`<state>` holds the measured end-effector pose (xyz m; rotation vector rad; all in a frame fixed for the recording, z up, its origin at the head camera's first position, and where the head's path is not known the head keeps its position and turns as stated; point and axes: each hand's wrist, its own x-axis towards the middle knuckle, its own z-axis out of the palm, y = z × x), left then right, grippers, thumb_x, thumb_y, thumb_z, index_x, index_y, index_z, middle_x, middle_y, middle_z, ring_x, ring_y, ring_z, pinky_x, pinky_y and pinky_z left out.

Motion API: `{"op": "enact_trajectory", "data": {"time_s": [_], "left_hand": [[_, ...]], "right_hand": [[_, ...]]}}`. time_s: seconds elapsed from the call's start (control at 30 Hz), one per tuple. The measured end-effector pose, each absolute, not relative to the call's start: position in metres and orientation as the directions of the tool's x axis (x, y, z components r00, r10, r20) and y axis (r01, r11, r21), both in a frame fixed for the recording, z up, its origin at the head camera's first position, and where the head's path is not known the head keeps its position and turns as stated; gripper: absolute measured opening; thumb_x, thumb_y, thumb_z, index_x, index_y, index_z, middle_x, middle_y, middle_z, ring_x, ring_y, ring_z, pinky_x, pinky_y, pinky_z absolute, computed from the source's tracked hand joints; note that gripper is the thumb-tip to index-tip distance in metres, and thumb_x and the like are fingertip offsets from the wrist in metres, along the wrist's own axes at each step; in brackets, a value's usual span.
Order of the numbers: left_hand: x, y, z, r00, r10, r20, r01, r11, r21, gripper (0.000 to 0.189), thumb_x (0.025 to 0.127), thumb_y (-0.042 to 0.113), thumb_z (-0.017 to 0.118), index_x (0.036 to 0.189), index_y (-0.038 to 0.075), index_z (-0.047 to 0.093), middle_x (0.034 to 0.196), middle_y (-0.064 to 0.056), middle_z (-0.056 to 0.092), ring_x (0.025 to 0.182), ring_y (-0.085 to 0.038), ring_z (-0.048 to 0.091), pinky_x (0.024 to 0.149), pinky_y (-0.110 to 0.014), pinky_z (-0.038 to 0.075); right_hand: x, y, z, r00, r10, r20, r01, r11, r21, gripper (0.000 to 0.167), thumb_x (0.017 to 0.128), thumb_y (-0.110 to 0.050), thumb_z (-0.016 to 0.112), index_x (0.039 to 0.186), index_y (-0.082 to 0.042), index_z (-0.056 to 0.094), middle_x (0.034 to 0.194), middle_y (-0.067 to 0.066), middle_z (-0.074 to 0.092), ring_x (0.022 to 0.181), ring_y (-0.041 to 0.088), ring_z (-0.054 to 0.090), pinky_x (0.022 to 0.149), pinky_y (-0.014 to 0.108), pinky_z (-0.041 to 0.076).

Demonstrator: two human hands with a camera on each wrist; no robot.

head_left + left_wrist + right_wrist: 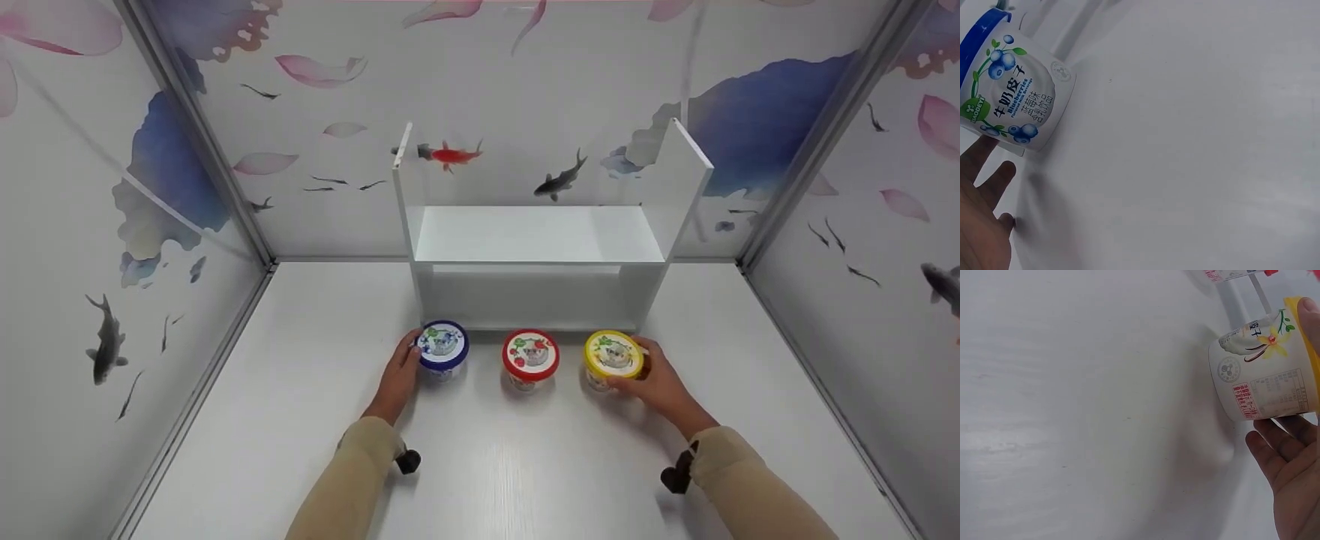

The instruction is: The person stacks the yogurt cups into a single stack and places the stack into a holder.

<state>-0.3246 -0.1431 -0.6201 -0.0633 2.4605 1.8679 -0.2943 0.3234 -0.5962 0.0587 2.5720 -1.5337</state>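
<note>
Three lidded tubs stand in a row on the white table, in front of a shelf. At the left is the blue-lidded tub point(442, 345), with blueberries printed on its side point(1013, 95). My left hand point(397, 381) is at its left side, fingers point(998, 181) fairly straight, one fingertip touching the wall. The yellow-lidded tub point(613, 354), printed with a vanilla flower, is at the right. My right hand point(661, 390) holds it from the right, thumb point(1310, 318) at the lid and fingers against the side. Between them stands the red-lidded tub point(530, 354), untouched by either hand.
Right behind the tubs, a white two-level shelf point(540, 234) with tall side panels rises near the back wall. Printed walls point(510, 97) with fish and petals enclose the table point(495, 472) at the back and both sides. Metal strips point(202, 142) run along the corners.
</note>
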Motion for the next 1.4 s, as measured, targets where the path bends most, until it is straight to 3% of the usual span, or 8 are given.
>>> {"op": "enact_trajectory", "data": {"time_s": [0.6,0.83,1.07,1.4], "left_hand": [[-0.327,-0.145,-0.620,-0.996,0.025,-0.084,-0.068,0.376,0.924,0.049,0.108,0.050,0.035,0.157,0.041,0.031,0.166,-0.007,0.028,0.152,-0.036,0.020,0.121,-0.060,0.018],[-0.324,-0.145,-0.618,-0.997,0.030,-0.075,-0.059,0.375,0.925,0.047,0.109,0.045,0.037,0.156,0.040,0.032,0.162,-0.011,0.035,0.150,-0.038,0.027,0.120,-0.060,0.020],[-0.324,-0.145,-0.622,-0.997,0.014,-0.078,-0.064,0.439,0.896,0.047,0.109,0.049,0.034,0.155,0.043,0.030,0.159,-0.014,0.040,0.147,-0.044,0.029,0.118,-0.064,0.022],[-0.325,-0.144,-0.621,-0.999,0.012,-0.040,-0.028,0.509,0.860,0.046,0.109,0.048,0.030,0.155,0.038,0.030,0.154,-0.017,0.045,0.140,-0.049,0.039,0.115,-0.063,0.029]], "right_hand": [[-0.299,0.318,-0.575,-0.991,-0.079,-0.109,0.054,0.507,-0.860,0.112,0.072,-0.050,0.089,0.155,-0.012,0.025,0.150,0.021,0.042,0.135,0.038,0.046,0.113,0.053,0.040],[-0.302,0.317,-0.565,-0.991,-0.108,-0.077,0.012,0.506,-0.862,0.113,0.070,-0.052,0.090,0.154,-0.011,0.026,0.149,0.020,0.045,0.133,0.037,0.049,0.110,0.052,0.043],[-0.307,0.313,-0.554,-0.991,-0.111,-0.080,0.010,0.524,-0.851,0.112,0.072,-0.050,0.089,0.155,-0.010,0.025,0.150,0.020,0.044,0.132,0.037,0.050,0.110,0.050,0.044],[-0.312,0.309,-0.541,-0.990,-0.129,-0.062,-0.016,0.529,-0.849,0.113,0.072,-0.050,0.089,0.155,-0.010,0.026,0.147,0.019,0.046,0.129,0.037,0.053,0.107,0.050,0.047]]}}
